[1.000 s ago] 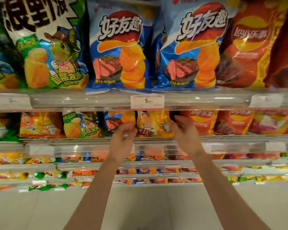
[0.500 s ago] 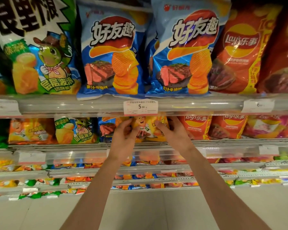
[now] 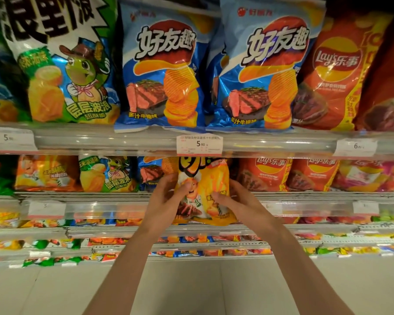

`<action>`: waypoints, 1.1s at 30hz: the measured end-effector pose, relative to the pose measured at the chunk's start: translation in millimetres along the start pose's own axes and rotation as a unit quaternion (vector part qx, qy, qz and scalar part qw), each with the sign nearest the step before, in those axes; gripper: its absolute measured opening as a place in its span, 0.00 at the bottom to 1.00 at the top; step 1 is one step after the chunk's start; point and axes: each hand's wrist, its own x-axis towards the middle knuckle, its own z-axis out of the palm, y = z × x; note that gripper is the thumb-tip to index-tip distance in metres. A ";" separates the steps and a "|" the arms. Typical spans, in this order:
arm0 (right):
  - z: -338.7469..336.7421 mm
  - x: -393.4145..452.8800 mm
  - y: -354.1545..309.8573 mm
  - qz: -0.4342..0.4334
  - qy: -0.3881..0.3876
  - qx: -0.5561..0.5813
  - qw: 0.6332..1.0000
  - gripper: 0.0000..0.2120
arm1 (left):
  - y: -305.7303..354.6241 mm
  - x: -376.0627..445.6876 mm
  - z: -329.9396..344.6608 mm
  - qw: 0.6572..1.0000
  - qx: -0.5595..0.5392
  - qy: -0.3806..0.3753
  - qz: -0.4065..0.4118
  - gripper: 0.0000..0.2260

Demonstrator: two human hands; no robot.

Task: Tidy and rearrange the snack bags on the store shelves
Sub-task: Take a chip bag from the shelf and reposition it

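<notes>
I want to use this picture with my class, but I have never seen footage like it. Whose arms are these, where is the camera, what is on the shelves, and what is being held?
There is no machine here. The camera is worn on a person's head and looks forward and down, so the two bare arms that reach up from the bottom edge are that person's own. The wide lens bends the shelf edges.

The person faces store shelves of snack bags. On the upper shelf stand a green bag with a cartoon turtle, two blue bags with a steak picture and a red Lay's bag. A price tag on the shelf's rail reads 5.90. Smaller bags fill the shelves below.

The left hand and the right hand hold a yellow bag between them in front of the second shelf, fingers curled around its sides.
</notes>
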 end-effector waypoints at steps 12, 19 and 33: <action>66.6 -13.8 0.4 0.004 -0.027 0.044 0.999 0.15 | -17.1 -67.3 -55.3 0.998 0.021 0.053 -0.021 0.21; 139.6 -26.2 -16.3 -0.026 -0.022 0.033 0.999 0.21 | -25.4 -107.1 -157.9 0.983 0.024 0.180 0.023 0.07; 373.9 -69.3 -95.6 -0.098 -0.030 0.051 0.993 0.23 | -25.2 -238.5 -437.0 0.936 0.006 0.344 0.078 0.08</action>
